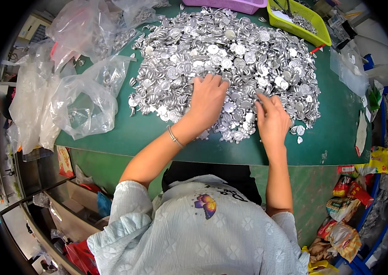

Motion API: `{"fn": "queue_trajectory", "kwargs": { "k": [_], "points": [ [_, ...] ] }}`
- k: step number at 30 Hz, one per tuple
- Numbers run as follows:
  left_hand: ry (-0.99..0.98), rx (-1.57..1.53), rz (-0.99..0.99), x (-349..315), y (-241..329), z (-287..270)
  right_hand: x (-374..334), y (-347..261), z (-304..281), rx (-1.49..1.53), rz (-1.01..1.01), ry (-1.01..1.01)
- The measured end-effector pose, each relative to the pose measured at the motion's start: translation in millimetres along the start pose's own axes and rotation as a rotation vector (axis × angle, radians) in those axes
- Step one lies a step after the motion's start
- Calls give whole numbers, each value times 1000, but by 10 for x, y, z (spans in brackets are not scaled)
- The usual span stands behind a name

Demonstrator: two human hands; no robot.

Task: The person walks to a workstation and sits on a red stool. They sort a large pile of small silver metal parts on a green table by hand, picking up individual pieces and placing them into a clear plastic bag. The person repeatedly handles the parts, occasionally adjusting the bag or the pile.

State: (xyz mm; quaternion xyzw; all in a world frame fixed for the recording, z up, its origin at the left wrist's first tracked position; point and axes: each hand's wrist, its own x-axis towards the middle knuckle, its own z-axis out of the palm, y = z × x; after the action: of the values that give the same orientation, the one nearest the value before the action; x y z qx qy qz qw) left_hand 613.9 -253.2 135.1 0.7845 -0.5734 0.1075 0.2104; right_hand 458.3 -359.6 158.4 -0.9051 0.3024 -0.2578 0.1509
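A wide heap of small silver metal pieces (175,73), many round like coins and others curved like rings, lies on a green table (125,130). My left hand (208,98) rests on the heap near its middle, with a silver bangle (174,136) on the wrist. Its fingers curl down among the pieces, and whatever they hold is hidden. Over the heap's near right part is my right hand (274,120). Its index finger and thumb point left with a gap between them, and no held piece shows there.
Clear plastic bags (86,98) cover the table's left side. A purple basket (230,5) and a yellow-green basket (301,32) with metal pieces stand at the far edge. Right of the heap lie a plastic sheet (349,68) and a few stray pieces. Packets (340,208) are piled below right.
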Motion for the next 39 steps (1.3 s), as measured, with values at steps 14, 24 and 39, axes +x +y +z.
{"fn": "queue_trajectory", "kwargs": {
  "k": [14,24,39],
  "points": [
    [-101,-49,245,56,-130,-61,-171,275,-74,711,333,89],
    [176,-274,113,155,-159,-138,-332,441,-274,1638,625,-33],
    [-365,-2167,-1048,-189,279,-351,-292,61,-306,1084,682,-66]
  ]
}}
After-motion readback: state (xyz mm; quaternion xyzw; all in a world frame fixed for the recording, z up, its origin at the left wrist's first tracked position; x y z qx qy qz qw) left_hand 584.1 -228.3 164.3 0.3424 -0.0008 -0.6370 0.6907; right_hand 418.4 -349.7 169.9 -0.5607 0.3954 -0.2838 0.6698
